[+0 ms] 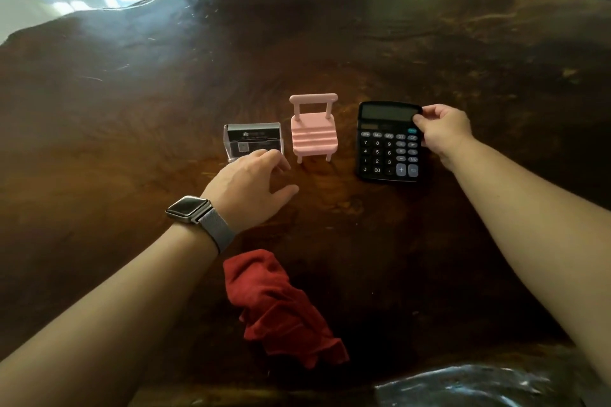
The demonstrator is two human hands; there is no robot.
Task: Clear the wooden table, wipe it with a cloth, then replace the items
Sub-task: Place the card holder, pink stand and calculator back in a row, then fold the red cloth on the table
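Bench (pixel 363 53) of dark wood carries three items in a row: clear card holder (pixel 253 141), pink chair-shaped stand (pixel 314 129), black calculator (pixel 388 142). My right hand (pixel 443 132) pinches the calculator's top right corner. My left hand (pixel 254 185), watch (pixel 190 206) on the wrist, hovers loose and empty, fingertips hiding the holder's front edge, maybe touching it. Red cloth (pixel 281 307) lies crumpled near me.
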